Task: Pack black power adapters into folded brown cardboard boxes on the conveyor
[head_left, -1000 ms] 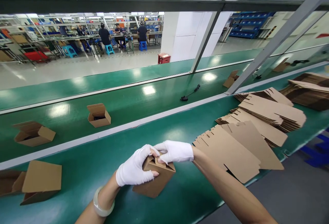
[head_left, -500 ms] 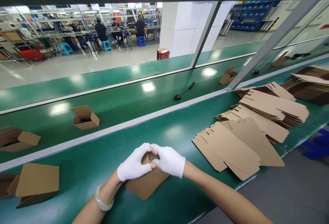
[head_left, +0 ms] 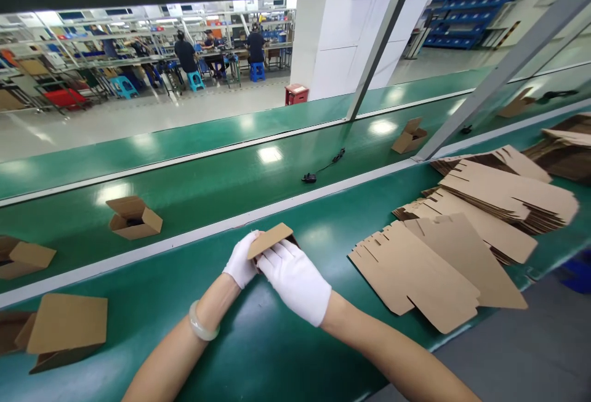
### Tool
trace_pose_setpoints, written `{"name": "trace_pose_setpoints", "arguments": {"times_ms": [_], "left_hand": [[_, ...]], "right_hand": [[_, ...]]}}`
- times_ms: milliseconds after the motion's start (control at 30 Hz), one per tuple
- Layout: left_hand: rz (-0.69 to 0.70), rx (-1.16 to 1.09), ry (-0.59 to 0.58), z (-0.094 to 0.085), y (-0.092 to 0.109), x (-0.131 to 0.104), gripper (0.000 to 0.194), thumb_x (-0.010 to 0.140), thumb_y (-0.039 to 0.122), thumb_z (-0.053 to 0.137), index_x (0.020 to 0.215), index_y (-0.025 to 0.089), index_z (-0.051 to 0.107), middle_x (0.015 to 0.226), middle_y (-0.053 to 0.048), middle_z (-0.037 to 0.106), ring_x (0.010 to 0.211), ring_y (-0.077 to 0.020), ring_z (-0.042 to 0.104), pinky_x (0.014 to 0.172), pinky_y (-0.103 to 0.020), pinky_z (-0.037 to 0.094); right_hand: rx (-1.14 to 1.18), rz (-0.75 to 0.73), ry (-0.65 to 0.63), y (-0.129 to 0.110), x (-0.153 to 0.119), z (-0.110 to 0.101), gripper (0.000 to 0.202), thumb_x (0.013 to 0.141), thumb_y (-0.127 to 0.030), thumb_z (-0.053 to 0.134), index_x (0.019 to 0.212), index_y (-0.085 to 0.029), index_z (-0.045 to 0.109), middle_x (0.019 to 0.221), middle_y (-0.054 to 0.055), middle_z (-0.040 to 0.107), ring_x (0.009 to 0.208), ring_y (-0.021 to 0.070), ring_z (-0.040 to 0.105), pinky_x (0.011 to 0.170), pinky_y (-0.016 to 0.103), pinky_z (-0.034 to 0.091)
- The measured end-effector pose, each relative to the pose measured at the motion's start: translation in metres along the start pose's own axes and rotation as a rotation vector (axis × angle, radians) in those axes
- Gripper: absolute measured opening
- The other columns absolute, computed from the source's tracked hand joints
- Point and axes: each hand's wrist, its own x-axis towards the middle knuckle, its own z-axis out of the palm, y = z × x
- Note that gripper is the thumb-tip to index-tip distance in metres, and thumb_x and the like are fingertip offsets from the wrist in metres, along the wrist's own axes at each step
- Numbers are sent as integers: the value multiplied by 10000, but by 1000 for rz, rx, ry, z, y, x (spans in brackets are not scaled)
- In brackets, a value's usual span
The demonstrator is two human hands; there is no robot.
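A small brown cardboard box (head_left: 273, 239) is held over the green worktop, its lid flap tilted up toward me. My left hand (head_left: 241, 261), in a white glove, grips the left side of the box, and its fingers are mostly hidden. My right hand (head_left: 295, 279), gloved too, lies along the near side with its fingers reaching under the flap. The body of the box is mostly behind the hands. To the right lie flat cardboard blanks (head_left: 415, 266) in overlapping piles.
An open carton (head_left: 69, 325) stands at the lower left. Beyond a white rail, the green belt (head_left: 221, 186) carries open boxes (head_left: 136, 220) and a black adapter with cable (head_left: 309, 177). A metal post (head_left: 498, 69) rises at right. People sit at far benches.
The box has turned in my hands and lifted, its flap swinging from the near side to the top. My right fingers went under the flap. Boxes and adapter on the belt shifted left.
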Motion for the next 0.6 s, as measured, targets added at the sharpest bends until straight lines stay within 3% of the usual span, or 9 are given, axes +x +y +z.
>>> {"name": "trace_pose_setpoints", "arguments": {"times_ms": [100,167,267,367,500,600], "left_hand": [[-131,22,-178,-2,-6,-4,254,789,429,474,847,196,555,803,-43,643,776,-197,633,667,-333,525],[-88,213,-237,-7,-5,1,354,790,497,466,963,200,556,939,-67,644,910,-234,616,725,-371,516],[217,636,-110,-9,4,26,481,736,510,558,1098,195,534,1187,-106,568,1153,-274,493,949,-412,406],[453,948,41,5,19,74,583,707,457,606,1190,152,491,1305,-145,477,1249,-290,394,1051,-395,286],[488,1228,140,42,34,145,681,690,454,621,1257,126,436,1341,-163,438,1284,-314,320,1056,-408,259],[456,1312,155,67,38,182,698,662,459,646,1259,160,442,1354,-140,429,1293,-325,286,1044,-435,256]], "right_hand": [[-89,62,-203,13,9,5,300,835,-77,401,1078,-48,575,1051,194,616,1007,292,544,913,450,383],[-73,50,-338,24,5,5,260,810,-76,436,1007,-68,605,990,165,642,940,275,578,858,407,407],[-47,108,-455,39,-7,2,211,778,-76,477,935,-112,614,859,123,667,805,248,615,744,359,418],[-101,245,-501,50,-16,-2,167,778,-101,491,895,-127,609,753,119,664,718,250,624,661,340,393],[-138,375,-508,57,-21,-1,169,766,-75,481,860,-140,606,791,134,672,724,249,631,637,324,368],[-138,413,-486,59,-23,0,187,764,-49,463,841,-149,600,780,127,670,726,253,632,635,328,361]]}}
